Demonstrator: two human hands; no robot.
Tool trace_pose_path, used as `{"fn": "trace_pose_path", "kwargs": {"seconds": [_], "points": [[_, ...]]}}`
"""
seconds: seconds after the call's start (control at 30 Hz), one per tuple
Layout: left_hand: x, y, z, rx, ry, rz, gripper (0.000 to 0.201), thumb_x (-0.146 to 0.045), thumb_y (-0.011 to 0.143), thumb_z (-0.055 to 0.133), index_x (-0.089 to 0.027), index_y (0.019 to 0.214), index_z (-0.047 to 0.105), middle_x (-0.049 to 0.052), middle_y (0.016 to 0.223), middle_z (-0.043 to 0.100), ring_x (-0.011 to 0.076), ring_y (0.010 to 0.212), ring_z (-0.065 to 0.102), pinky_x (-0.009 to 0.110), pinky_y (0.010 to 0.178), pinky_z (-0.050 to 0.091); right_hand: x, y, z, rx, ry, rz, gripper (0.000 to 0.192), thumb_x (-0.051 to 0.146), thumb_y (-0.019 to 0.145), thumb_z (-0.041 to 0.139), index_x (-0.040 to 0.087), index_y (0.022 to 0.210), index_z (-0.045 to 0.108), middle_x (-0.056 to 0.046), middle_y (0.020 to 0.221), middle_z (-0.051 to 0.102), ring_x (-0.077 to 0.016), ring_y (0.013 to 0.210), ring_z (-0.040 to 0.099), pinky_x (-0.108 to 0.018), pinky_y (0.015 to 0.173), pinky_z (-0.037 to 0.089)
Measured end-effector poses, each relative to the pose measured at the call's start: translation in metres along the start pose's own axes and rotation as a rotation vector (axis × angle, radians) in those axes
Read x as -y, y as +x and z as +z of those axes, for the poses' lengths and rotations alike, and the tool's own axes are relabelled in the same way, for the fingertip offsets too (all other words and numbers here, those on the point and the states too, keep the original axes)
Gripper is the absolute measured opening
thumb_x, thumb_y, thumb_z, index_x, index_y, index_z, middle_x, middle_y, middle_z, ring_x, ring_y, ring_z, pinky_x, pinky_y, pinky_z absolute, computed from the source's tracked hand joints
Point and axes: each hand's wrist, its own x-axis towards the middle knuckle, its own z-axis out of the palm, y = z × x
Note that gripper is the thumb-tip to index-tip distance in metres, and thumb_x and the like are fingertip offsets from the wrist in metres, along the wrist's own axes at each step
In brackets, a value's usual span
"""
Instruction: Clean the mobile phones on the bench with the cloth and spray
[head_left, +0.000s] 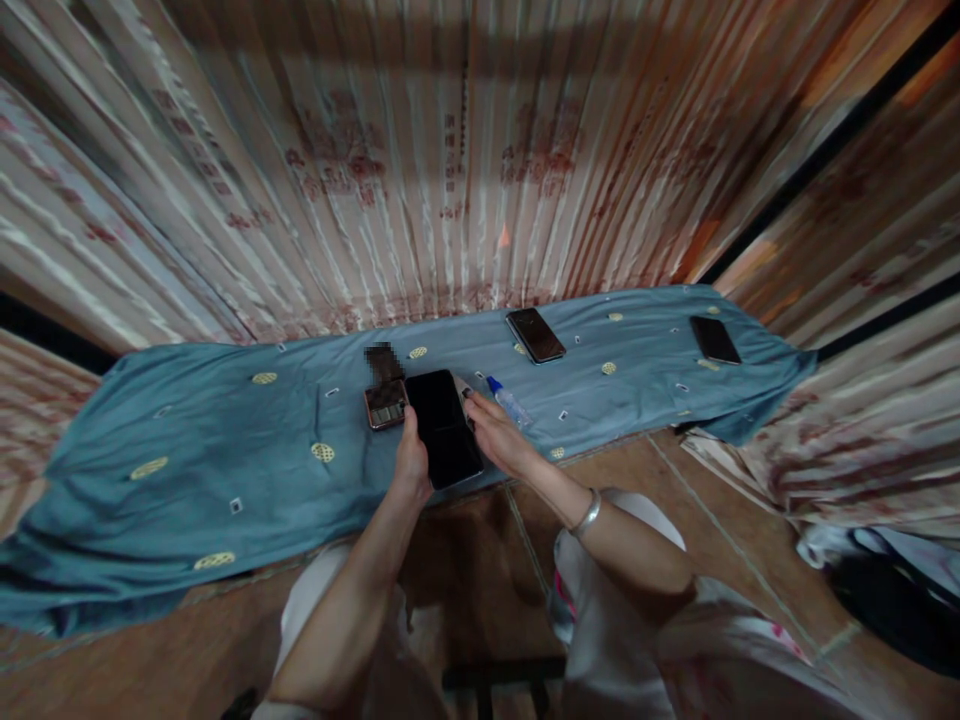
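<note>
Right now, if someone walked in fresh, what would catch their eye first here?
Most likely the big black phone at the centre, gripped on its edges by the left hand and the right hand over the near edge of the blue cloth. Next, the smaller phone just left of it, and two dark phones lying apart farther right. A small blue-capped bottle lies beside the right hand.
</note>
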Motion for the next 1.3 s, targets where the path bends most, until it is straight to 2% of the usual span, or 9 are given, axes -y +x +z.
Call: {"fn": "trace_pose_path", "kwargs": {"seconds": [0.3,0.43,0.63,0.8,0.97,1.03,1.17,1.3], "points": [[-0.015,0.008,-0.011,0.05,-0.053,0.055,0.061,-0.058,0.092,0.036,-0.013,0.124,0.061,0.012,0.096,0.075,0.0254,0.091,0.072,0.038,0.087,0.056,0.002,-0.017,0.01,0.066,0.125,0.12,0.033,0.039,0.086,0.057,0.021,0.112,0.065,-0.003,0.12,0.069,-0.0182,0.126,0.054,-0.039,0.113,0.035],[-0.021,0.011,-0.015,0.054,-0.048,0.096,0.063,-0.06,0.092,0.031,-0.014,0.121,0.063,0.011,0.095,0.075,0.0254,0.094,0.071,0.036,0.086,0.056,0.002,-0.028,0.014,0.141,0.187,0.126,0.032,0.041,0.083,0.06,0.021,0.108,0.066,-0.004,0.113,0.071,-0.0204,0.122,0.057,-0.041,0.109,0.041],[-0.03,0.013,-0.02,0.014,-0.023,0.138,0.066,-0.062,0.092,0.026,-0.015,0.123,0.061,0.01,0.089,0.074,0.0256,0.093,0.071,0.038,0.087,0.056,0.003,-0.042,0.014,0.184,0.294,0.19,0.024,0.036,0.081,0.063,0.02,0.099,0.067,-0.004,0.108,0.072,-0.0215,0.119,0.059,-0.04,0.106,0.043],[-0.033,0.011,-0.019,0.046,-0.026,0.139,0.069,-0.062,0.092,0.022,-0.014,0.126,0.059,0.011,0.087,0.074,0.0252,0.088,0.072,0.037,0.083,0.056,0.006,-0.043,0.01,0.222,0.472,0.304,0.018,0.026,0.086,0.054,0.017,0.096,0.066,-0.006,0.106,0.073,-0.0208,0.112,0.064,-0.04,0.105,0.044],[-0.028,0.011,-0.013,0.054,-0.016,0.164,0.067,-0.059,0.094,0.022,-0.013,0.126,0.059,0.011,0.089,0.074,0.0236,0.083,0.072,0.036,0.082,0.057,0.0,-0.038,0.008,0.17,0.531,0.461,0.023,0.025,0.093,0.044,0.017,0.099,0.064,-0.006,0.107,0.073,-0.0189,0.107,0.066,-0.041,0.103,0.046],[-0.026,0.012,-0.011,0.091,-0.015,0.179,0.066,-0.057,0.095,0.023,-0.012,0.127,0.058,0.011,0.091,0.074,0.0233,0.084,0.072,0.036,0.083,0.056,-0.001,-0.039,0.008,0.175,0.549,0.463,0.021,0.025,0.093,0.046,0.018,0.1,0.064,-0.005,0.107,0.073,-0.0187,0.105,0.067,-0.04,0.1,0.048],[-0.021,0.015,-0.01,0.166,-0.031,0.163,0.068,-0.057,0.094,0.024,-0.008,0.125,0.058,0.013,0.089,0.075,0.0241,0.085,0.072,0.038,0.08,0.057,-0.001,-0.041,0.009,0.213,0.593,0.385,0.014,0.024,0.085,0.063,0.019,0.098,0.067,-0.002,0.099,0.075,-0.0169,0.094,0.069,-0.035,0.093,0.052],[-0.015,0.019,-0.01,0.131,-0.029,0.202,0.063,-0.059,0.09,0.038,-0.009,0.117,0.064,0.013,0.09,0.075,0.0249,0.091,0.071,0.036,0.083,0.056,0.002,-0.039,0.007,0.2,0.559,0.319,0.019,0.027,0.077,0.073,0.018,0.093,0.07,-0.001,0.092,0.075,-0.0158,0.087,0.069,-0.031,0.088,0.051]]}}
